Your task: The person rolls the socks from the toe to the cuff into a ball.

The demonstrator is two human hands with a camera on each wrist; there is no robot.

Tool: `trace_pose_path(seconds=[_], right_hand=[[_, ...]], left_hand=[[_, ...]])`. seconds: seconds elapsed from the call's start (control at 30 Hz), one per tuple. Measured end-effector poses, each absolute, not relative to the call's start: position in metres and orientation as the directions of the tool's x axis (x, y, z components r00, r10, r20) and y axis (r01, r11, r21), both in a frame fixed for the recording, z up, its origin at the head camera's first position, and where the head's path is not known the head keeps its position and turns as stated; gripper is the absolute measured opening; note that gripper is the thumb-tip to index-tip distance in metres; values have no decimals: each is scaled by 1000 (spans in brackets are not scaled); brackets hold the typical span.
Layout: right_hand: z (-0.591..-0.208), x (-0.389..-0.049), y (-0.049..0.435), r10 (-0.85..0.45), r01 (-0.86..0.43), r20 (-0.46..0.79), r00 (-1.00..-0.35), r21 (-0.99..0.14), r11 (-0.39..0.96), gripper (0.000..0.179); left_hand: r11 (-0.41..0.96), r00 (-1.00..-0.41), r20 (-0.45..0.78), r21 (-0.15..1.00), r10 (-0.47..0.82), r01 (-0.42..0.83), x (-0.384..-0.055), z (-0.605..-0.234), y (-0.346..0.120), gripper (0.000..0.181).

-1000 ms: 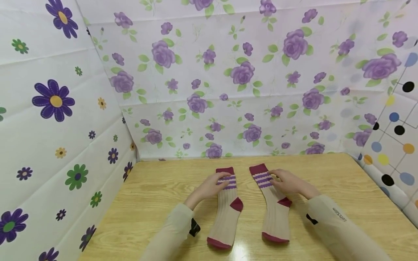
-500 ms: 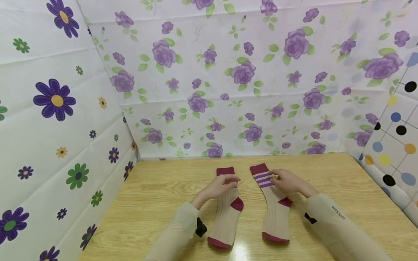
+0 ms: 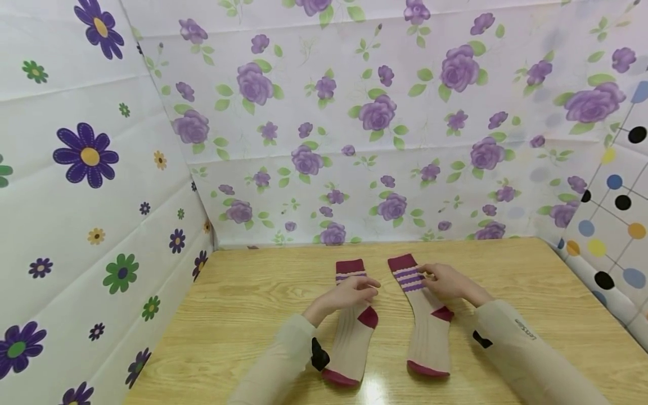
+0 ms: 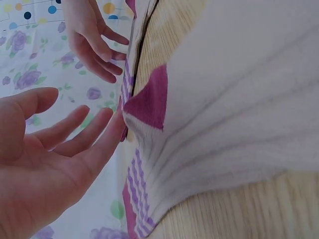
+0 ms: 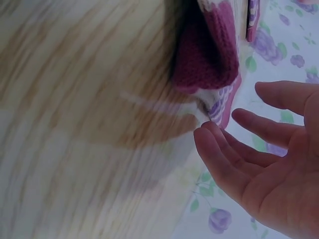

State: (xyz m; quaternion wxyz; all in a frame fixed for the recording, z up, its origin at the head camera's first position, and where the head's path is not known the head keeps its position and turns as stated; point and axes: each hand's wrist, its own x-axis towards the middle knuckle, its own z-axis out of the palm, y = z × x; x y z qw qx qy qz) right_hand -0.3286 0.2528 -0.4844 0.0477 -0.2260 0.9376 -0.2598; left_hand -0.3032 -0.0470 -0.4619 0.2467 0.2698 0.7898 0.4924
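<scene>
Two beige ribbed socks with maroon cuffs, heels and toes and purple stripes lie flat, toes toward me. My left hand [image 3: 349, 293] is over the leg of the left sock [image 3: 349, 340], covering part of its stripes, its fingers relaxed and apart with nothing between them. Beside the striped part of the right sock [image 3: 429, 337], my right hand [image 3: 448, 282] has its fingertips right at the sock's edge. The right wrist view shows the fingers [image 5: 239, 169] of this hand loosely bent, without a grip. A maroon heel [image 4: 149, 99] shows large in the left wrist view.
The socks lie on a wood-grain table [image 3: 243, 315]. Behind it stands a backdrop [image 3: 314, 112] printed with purple roses, a daisy-print sheet [image 3: 121, 214] is on the left, and a dotted sheet [image 3: 612, 225] on the right.
My left hand has slid right and a little toward me, from the left sock's stripes down over its leg. The right hand and both socks have stayed in place.
</scene>
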Motion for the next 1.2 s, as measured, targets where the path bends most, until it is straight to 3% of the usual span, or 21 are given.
trace_pose_path(seconds=[0.2,0.63,0.9,1.2], right_hand=[[-486,-330,251,-449,-392,10,-894,-503,770,34],[-489,-334,247,-393,-343,7,-920,-503,793,35],[-490,-334,245,-342,-277,-33,-939,-516,810,45],[-489,-332,242,-258,-189,-59,-964,-528,828,61]], left_hand=[[353,-744,-200,934,637,52,-300,-463,-36,39],[409,-733,-313,911,604,-52,-288,-459,-14,40],[394,-708,-352,912,613,-113,-283,-467,1,44],[347,-745,-416,901,522,-260,-274,-471,26,40]])
